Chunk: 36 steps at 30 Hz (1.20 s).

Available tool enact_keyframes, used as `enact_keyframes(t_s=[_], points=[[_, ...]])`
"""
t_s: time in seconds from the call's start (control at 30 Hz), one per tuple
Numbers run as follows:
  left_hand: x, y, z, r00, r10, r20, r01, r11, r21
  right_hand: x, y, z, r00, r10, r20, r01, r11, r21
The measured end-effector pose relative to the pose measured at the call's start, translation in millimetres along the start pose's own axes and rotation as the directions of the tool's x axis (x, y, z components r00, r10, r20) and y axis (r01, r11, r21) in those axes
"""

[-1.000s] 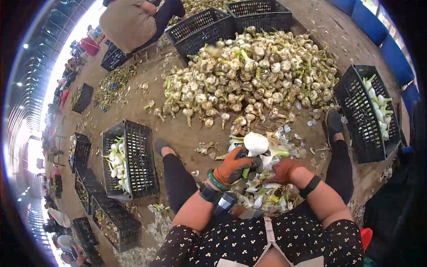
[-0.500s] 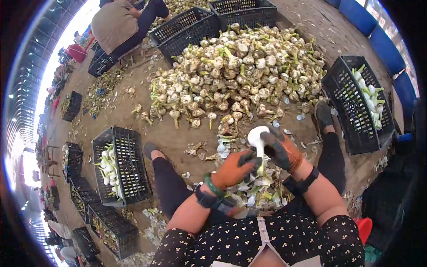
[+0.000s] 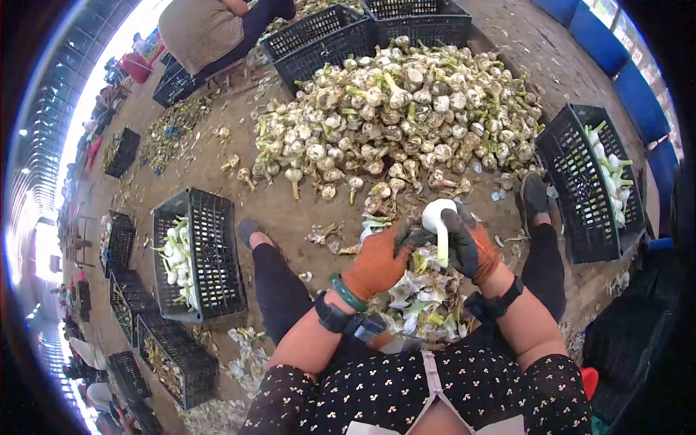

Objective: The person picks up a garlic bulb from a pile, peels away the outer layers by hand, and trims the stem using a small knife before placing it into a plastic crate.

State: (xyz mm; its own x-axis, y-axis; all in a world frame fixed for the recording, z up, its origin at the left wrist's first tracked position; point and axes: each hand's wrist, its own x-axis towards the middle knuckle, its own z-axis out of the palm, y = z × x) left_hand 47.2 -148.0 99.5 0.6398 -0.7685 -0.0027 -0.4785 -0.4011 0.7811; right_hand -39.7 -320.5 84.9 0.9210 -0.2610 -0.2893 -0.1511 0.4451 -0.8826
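Note:
A peeled white garlic bulb (image 3: 437, 214) with a pale green stem pointing down is held in my right hand (image 3: 467, 243), gloved in orange and dark grey. The fingers close around the bulb's right side. My left hand (image 3: 380, 262), in a matching glove, is just left of the bulb and apart from it. Its thumb and fingers are spread, with nothing visible between them. Below both hands, between my legs, lies a heap of garlic peelings (image 3: 428, 297). In front rises a large pile of unpeeled garlic (image 3: 406, 109) with dirty skins and cut stems.
Black crates stand on both sides: a left crate (image 3: 216, 254) and a right crate (image 3: 580, 181), each with peeled garlic inside. Two more crates (image 3: 319, 47) stand behind the pile. Another person (image 3: 199, 36) sits at the upper left. Loose skins litter the floor.
My left hand has come off the garlic stem and moved left. The bulb stays in my right hand, now slightly farther right. The whole view has shifted a little.

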Motion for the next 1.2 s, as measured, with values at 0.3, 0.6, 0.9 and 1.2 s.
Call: enact_keyframes(t_s=[0.3,0.6,0.9,1.2], points=[[0,2,6,0.988,0.136,-0.068,-0.100,0.919,0.380,-6,0,13,0.995,0.091,0.031,-0.091,0.996,0.015],[8,-13,5,0.925,0.375,-0.062,-0.295,0.811,0.504,-15,-5,10,0.755,0.440,0.486,-0.113,0.818,-0.565],[-1,-16,32,0.980,-0.156,0.127,0.193,0.910,-0.368,18,54,-29,0.998,-0.059,-0.006,0.057,0.981,-0.188],[4,3,15,0.992,-0.115,0.058,0.129,0.902,-0.413,-4,36,-42,0.955,0.271,0.119,0.069,0.188,-0.980]])
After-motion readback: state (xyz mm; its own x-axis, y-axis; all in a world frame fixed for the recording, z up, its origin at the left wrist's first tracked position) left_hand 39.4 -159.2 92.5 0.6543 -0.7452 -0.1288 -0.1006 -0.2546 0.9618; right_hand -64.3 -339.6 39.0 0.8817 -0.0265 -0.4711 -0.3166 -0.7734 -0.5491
